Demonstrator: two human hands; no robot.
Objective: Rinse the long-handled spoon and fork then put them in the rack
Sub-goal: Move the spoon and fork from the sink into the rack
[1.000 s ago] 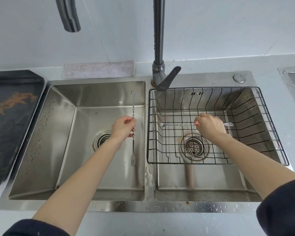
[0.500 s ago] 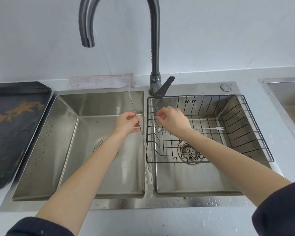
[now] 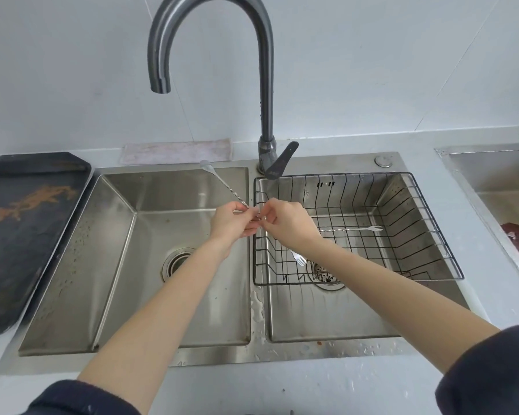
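My left hand and right hand met over the divider of the steel double sink, both pinched shut on one slim twisted-steel utensil, spoon end up-left, fork tines down over the black wire rack, probably so I could pass it across. A second twisted long-handled piece lay inside the rack. Beyond, the grey gooseneck tap ran dry.

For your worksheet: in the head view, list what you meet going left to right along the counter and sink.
Dark tray → left basin → left hand → right hand → wire rack → second sink.
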